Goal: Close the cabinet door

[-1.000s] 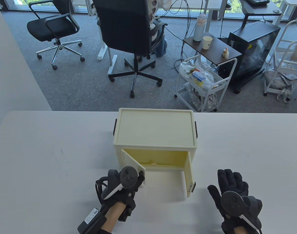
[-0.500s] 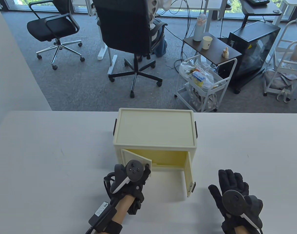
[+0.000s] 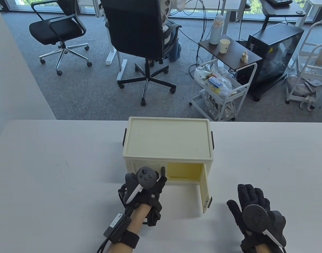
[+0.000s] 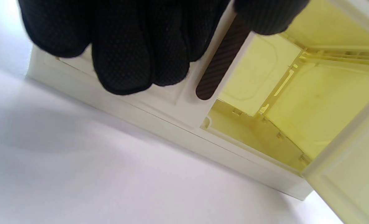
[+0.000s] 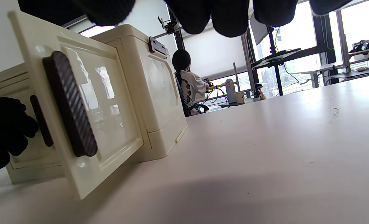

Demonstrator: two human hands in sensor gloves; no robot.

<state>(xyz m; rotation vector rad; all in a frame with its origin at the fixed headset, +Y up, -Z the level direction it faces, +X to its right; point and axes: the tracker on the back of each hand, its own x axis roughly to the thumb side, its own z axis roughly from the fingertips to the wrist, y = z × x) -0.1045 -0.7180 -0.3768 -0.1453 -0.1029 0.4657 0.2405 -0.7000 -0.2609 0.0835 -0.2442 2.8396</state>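
My left hand [image 3: 143, 191] presses flat-fingered on the cream plastic cabinet's left door [image 4: 172, 102], seemingly shut; next, my relaxed, spread right hand [image 3: 256, 210] should swing the right door [image 3: 205, 190] closed.

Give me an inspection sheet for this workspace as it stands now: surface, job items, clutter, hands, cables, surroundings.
Surface: white table, bare apart from a few small marks.
Job's things: cream cabinet; left door pushed in against the frame; right door swung wide open, yellow interior showing.
Clutter: nothing seen on the table.
Grippers: left hand presses the left door with its fingers; right hand rests flat and open on the table, clear of the right door.
Cables: a cable runs from the pack on the left wrist.
Surroundings: office chairs, white cart, side table with bottle and cup.
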